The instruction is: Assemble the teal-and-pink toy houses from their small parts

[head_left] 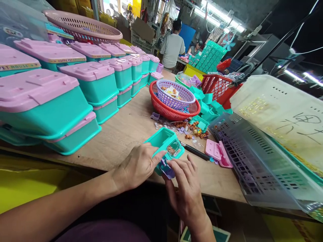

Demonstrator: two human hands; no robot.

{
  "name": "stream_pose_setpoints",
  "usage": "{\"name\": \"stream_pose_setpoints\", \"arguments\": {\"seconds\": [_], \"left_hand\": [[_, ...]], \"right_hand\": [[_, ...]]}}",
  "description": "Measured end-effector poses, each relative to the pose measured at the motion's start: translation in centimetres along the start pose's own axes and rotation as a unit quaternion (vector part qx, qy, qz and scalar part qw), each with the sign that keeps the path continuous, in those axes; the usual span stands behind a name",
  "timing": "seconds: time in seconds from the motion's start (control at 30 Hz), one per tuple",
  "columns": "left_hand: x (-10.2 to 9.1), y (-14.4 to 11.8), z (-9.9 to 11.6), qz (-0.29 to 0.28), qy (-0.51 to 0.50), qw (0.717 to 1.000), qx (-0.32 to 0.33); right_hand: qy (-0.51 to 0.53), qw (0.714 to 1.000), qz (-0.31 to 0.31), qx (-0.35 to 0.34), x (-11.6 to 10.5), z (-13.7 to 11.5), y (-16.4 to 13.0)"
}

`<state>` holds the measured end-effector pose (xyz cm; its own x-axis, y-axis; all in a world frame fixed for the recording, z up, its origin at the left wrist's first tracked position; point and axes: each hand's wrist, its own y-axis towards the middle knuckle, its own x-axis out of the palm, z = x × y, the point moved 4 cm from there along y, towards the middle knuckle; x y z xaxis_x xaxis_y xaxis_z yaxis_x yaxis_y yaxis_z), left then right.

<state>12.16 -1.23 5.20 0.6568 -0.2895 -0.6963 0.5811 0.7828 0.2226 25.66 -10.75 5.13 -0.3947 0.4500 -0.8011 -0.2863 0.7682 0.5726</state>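
Observation:
At the table's front edge I hold a small teal plastic box, tilted with its open top facing up and away. My left hand is closed round its near left side. A clear round sticker or window with a brown animal picture shows on the box. My right hand pinches a purple plastic part against the box's near face; its fingertips partly hide how the two meet. Just right of the box lie a black pen-like tool and a pink lid.
Stacked teal boxes with pink lids line the left side. A purple basket sits inside a red basket behind my hands. Small brown figures and teal box parts lie nearby. Translucent crates border the right. Two people work farther back.

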Motion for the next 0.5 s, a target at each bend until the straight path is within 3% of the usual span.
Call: {"name": "stream_pose_setpoints", "arguments": {"seconds": [0.3, 0.5], "left_hand": [[0.6, 0.4, 0.9, -0.031, 0.142, 0.989, 0.031], [-0.3, 0.6, 0.4, -0.032, 0.069, 0.996, 0.050]], "right_hand": [[-0.043, 0.996, -0.022, 0.077, 1.4, 0.1, 0.2], [0.069, 0.986, 0.137, 0.060, 2.4, 1.4, -1.0]]}}
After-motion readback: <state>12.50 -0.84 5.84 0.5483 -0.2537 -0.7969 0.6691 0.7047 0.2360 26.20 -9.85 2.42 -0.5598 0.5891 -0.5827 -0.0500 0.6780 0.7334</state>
